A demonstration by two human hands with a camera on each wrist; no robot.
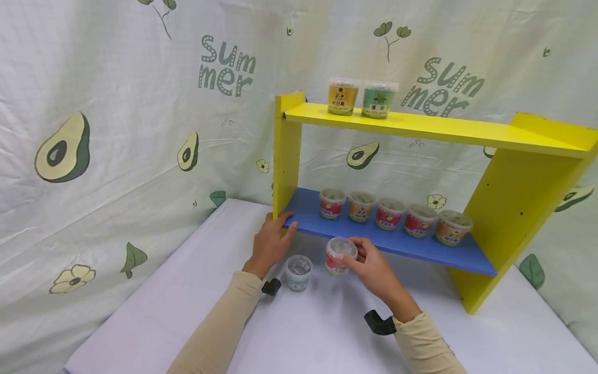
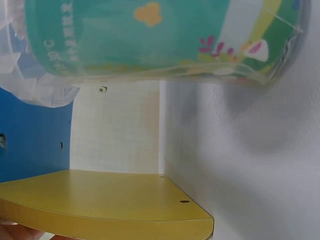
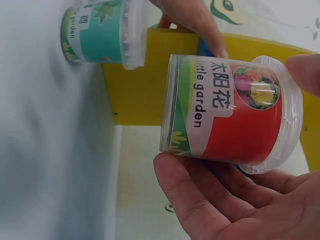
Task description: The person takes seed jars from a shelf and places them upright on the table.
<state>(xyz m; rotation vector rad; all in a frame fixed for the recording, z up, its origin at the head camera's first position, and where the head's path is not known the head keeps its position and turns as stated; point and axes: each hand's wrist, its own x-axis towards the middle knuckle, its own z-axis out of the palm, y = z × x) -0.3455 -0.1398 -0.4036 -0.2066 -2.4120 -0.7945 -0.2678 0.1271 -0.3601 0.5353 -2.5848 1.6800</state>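
Red tub held just in front of the blue shelf, teal tub standing between the hands.

The red-labelled tub [image 1: 340, 255] is pinched by the right hand [image 1: 374, 267], fingers and thumb curled round it, lifted off the white worktop [image 1: 327, 332] and just before the front edge of the blue shelf [image 1: 397, 241]; its axis is near upright, lid up. The left hand [image 1: 270, 244] rests with straight fingers on the shelf's left corner. The teal-labelled tub [image 1: 298, 271] stands on the worktop, nearer the left hand. A clear lid and flower picture are shown on the red tub [image 3: 235, 115].
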